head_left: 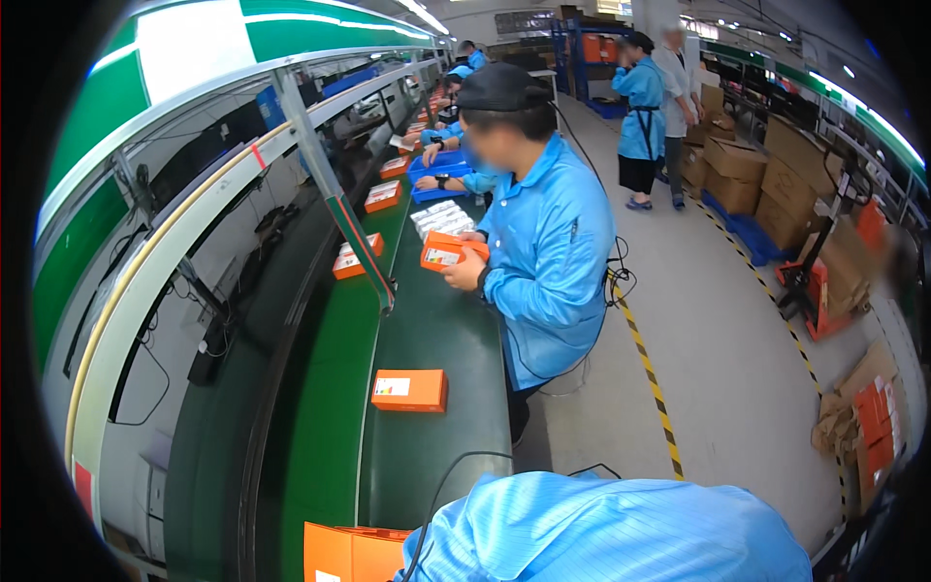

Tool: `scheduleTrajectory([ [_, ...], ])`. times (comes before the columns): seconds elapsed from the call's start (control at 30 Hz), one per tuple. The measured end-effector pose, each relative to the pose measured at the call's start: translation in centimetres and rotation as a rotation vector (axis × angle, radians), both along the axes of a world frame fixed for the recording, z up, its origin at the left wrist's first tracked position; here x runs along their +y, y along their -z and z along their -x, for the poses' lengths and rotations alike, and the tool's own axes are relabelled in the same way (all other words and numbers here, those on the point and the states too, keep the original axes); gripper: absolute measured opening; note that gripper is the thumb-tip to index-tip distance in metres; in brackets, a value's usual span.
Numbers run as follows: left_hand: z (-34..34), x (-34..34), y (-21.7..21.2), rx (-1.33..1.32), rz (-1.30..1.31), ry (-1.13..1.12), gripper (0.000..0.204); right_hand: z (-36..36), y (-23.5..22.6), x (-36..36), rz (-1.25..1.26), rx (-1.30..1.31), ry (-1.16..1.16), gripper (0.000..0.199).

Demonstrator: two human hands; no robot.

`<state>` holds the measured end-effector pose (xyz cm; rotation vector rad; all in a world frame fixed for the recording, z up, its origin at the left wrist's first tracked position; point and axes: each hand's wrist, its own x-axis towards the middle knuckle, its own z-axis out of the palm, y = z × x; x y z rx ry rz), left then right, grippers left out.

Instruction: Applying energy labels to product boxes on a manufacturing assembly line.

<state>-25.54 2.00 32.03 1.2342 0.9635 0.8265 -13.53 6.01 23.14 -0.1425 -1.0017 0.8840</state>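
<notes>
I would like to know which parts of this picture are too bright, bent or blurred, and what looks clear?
In the head view, the white panel at upper left is washed out; in the same view, the white rail curves near the rim, blur covers the nearest co-worker's face, and the orange box on the dark bench looks fairly sharp.

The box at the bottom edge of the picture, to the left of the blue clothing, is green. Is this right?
The colour is wrong: the head view shows that this box is orange. It is indeed at the bottom edge, to the left of the blue clothing.
</notes>
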Motion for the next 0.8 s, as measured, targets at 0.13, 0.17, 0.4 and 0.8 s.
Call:
scheduleTrajectory([
  [0.13, 0.3, 0.3, 0.5, -0.064, -0.02, -0.049, 0.038, -1.9, -5.1, -3.2, -0.381, -0.518, 1.25, 0.029],
  [0.17, 0.0, 0.1, 0.5, -0.11, -0.037, -0.064, 0.038, -2.5, -5.0, -3.5, -0.489, -0.634, 1.321, 0.025],
  [0.4, 1.7, 1.2, 4.2, -0.227, -0.104, 0.126, 0.046, -2.3, -6.4, -9.0, -0.041, -0.315, 0.678, 0.008],
  [0.8, 3.3, 3.4, 5.3, -0.417, 0.235, 0.143, 0.057, -14.4, -5.1, -6.6, 0.474, -1.235, -0.098, 0.05],
])
